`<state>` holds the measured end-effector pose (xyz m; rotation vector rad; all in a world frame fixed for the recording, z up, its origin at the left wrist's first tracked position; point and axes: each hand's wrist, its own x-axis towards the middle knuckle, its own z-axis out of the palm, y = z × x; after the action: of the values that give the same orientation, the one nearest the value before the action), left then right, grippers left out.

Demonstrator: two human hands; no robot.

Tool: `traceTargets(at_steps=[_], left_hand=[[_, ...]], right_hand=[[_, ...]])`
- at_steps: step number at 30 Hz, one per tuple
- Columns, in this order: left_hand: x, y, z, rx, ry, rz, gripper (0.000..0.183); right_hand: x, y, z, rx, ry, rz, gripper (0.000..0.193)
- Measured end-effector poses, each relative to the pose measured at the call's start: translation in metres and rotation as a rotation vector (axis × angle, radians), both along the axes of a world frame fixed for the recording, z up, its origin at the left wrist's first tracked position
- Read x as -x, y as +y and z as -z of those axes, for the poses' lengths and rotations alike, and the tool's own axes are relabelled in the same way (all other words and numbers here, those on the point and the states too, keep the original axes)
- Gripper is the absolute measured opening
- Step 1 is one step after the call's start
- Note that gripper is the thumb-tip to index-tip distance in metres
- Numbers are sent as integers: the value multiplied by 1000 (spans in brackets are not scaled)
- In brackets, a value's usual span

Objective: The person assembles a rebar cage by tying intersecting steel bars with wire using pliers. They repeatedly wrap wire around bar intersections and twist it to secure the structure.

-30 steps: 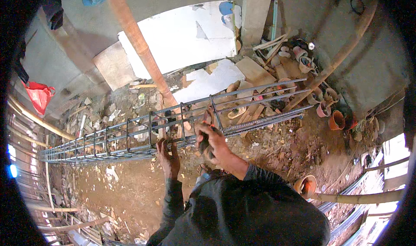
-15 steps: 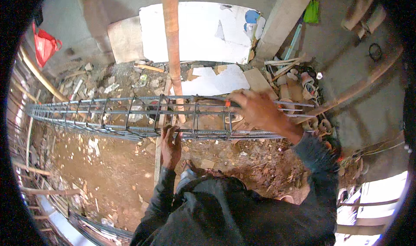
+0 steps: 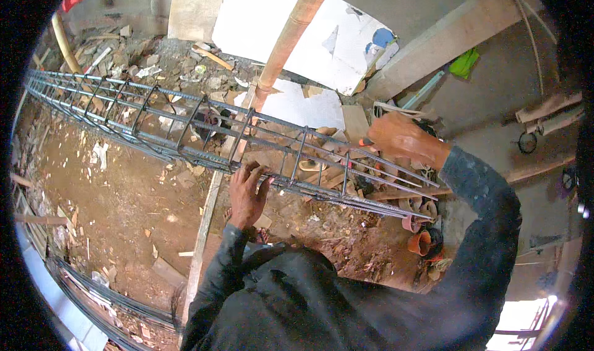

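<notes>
A long rebar cage of steel bars and square stirrups stretches from the far left to the centre right, where its bar ends stick out. My left hand is at the cage's near lower bars, its fingers bent over them beside a stirrup. Just beyond the last stirrup, my right hand is raised above the far bars, closed in a fist. From it pokes a small orange-ended tool; the rest is hidden in the fist, so its kind cannot be told.
A bamboo pole rises behind the cage, and a wooden plank runs beneath it. White boards lean on the far wall. Rubble lies behind the cage; an orange bucket is at the right. Loose bars lie lower left.
The view has turned, so the cage now slants down to the right. My right hand has moved off the last stirrup, outward and right, with the orange-ended tool. My left hand stays on the near bars.
</notes>
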<state>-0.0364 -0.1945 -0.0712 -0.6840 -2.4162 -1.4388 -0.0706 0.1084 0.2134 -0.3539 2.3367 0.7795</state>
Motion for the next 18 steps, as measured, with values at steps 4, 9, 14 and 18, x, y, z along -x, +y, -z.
traceTargets(at_steps=[4, 9, 14, 18], left_hand=[[1, 1, 1, -28, 0, -9, 30], [2, -2, 4, 14, -159, 29, 34], [0, -2, 2, 7, -8, 3, 33], [-5, -4, 0, 15, -77, 25, 33]], right_hand=[[4, -14, -5, 357, 177, 58, 41], [-4, -14, 3, 147, -29, 142, 48], [6, -10, 13, 29, 10, -66, 35], [-1, -9, 8, 489, 129, 103, 33]])
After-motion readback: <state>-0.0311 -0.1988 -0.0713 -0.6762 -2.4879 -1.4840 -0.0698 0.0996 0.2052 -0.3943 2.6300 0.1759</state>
